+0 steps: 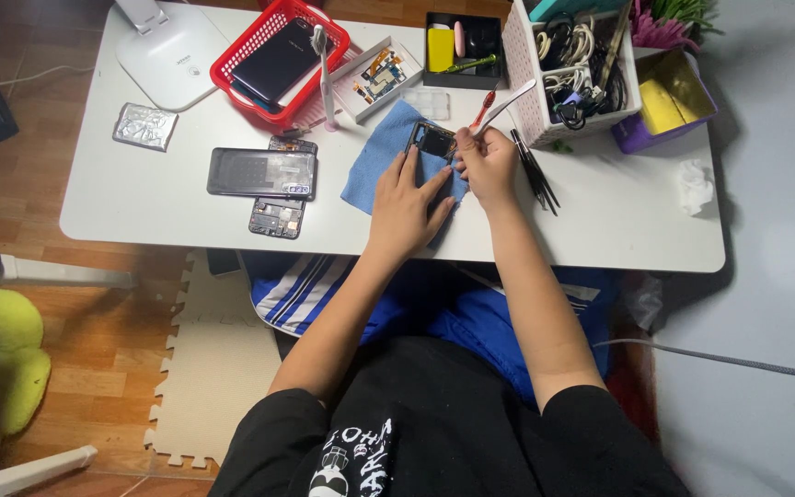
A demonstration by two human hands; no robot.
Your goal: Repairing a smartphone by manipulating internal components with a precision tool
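- Nearest, the person sits at the white table [600,230], black shirt and blue shorts below the table edge, both forearms stretched forward over it.
- The left hand [409,204] lies flat, fingers spread and loose, pressing down on a blue cloth [374,161]; its fingertips touch the lower edge of a phone frame [432,141] that rests on the cloth, a little past the middle of the table.
- The right hand [488,164] is clenched around a thin white tool [508,103], thumb and fingers pinched tight, the tool slanting up and away to the right; the hand sits just beside the right edge of the phone frame.
- A red-handled screwdriver [482,108] shows just beside the white tool; whether the hand also grips it I cannot tell.
- Black tweezers [534,170] lie right of that hand.
- Left of the cloth, a dark phone [261,172] lies across a bare circuit frame [276,217].
- Farther back stand a red basket [232,69] holding a black phone, a small white tray of parts [351,101], a black tray [434,75] and a white bin of cables [519,46].
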